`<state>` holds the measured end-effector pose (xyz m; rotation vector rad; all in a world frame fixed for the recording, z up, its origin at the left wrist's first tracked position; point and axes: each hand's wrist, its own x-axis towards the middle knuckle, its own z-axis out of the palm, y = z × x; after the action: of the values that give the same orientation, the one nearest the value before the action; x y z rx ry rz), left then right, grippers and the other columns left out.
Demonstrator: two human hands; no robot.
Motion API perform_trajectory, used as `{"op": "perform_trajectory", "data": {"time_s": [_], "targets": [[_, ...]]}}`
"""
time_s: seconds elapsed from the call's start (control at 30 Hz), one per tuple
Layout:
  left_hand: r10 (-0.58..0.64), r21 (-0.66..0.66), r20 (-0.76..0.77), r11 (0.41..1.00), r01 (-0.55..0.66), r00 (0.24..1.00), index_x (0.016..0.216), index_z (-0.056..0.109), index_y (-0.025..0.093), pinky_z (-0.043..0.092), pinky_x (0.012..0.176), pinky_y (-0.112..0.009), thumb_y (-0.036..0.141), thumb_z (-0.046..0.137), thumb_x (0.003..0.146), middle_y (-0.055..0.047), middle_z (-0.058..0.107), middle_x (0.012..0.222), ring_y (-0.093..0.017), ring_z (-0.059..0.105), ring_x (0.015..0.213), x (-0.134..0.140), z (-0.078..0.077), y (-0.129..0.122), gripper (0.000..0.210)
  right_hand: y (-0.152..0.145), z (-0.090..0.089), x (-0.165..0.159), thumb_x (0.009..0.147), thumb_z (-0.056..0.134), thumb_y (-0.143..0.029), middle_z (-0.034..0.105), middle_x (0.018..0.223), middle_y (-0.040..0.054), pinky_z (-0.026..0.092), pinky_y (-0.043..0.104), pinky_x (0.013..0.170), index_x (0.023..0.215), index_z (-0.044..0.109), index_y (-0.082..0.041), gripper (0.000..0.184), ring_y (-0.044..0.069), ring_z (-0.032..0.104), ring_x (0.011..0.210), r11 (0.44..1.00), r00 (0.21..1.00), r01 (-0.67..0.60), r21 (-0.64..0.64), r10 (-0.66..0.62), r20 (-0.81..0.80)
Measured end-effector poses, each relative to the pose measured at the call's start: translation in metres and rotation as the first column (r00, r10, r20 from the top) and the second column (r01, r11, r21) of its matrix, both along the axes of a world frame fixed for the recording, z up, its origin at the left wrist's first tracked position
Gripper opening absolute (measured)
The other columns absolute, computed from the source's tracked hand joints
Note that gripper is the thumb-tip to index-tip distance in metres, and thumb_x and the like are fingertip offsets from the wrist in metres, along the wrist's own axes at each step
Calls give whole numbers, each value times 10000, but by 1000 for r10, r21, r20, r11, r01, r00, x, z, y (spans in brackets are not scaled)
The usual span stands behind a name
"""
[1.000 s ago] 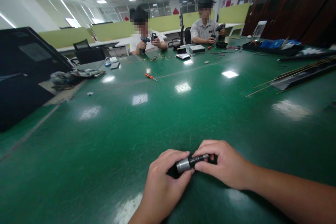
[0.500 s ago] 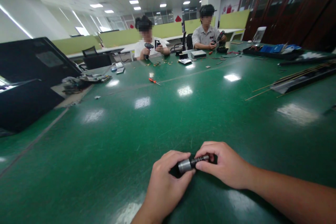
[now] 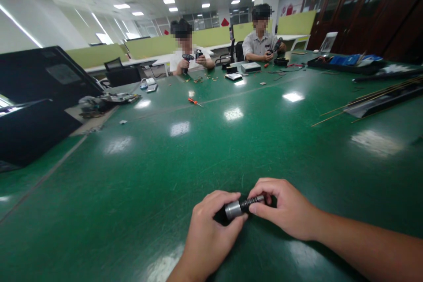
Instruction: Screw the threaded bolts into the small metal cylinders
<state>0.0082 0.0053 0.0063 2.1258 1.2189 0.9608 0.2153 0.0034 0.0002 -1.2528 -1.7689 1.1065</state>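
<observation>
Two near hands [image 3: 209,224] [image 3: 291,209], one cylindrical part [image 3: 234,209], two co-workers [image 3: 174,59] [image 3: 257,45], two drills [image 3: 188,57] [image 3: 277,45]

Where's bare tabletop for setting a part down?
Glossy green tabletop lies bare between the left hand and the orange-handled screwdriver, and from the right hand toward the thin gold-coloured rods. Crowded: the far side around the silver-grey rectangular box.

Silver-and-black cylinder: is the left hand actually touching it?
Touching: the head view shows the left hand pinching the cylinder between thumb and forefinger.

Silver metal cylinder [image 3: 233,210], slim dark ringed shaft [image 3: 245,205] rightward, slanted, held two-handed
</observation>
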Motion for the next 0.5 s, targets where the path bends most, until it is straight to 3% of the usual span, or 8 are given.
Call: {"op": "perform_trajectory", "data": {"time_s": [0.5], "targets": [[22,-15,8,1000,-22,1000,965,726,248,556,727,-302,154,753,726,-13,753,878,-191,708,775,1,1,-2,259,0,-2,1,824,695,-238,593,728,-1,410,258,629,852,735,-201,61,140,537,678,1000,1000,8,-20,-9,-17]]}}
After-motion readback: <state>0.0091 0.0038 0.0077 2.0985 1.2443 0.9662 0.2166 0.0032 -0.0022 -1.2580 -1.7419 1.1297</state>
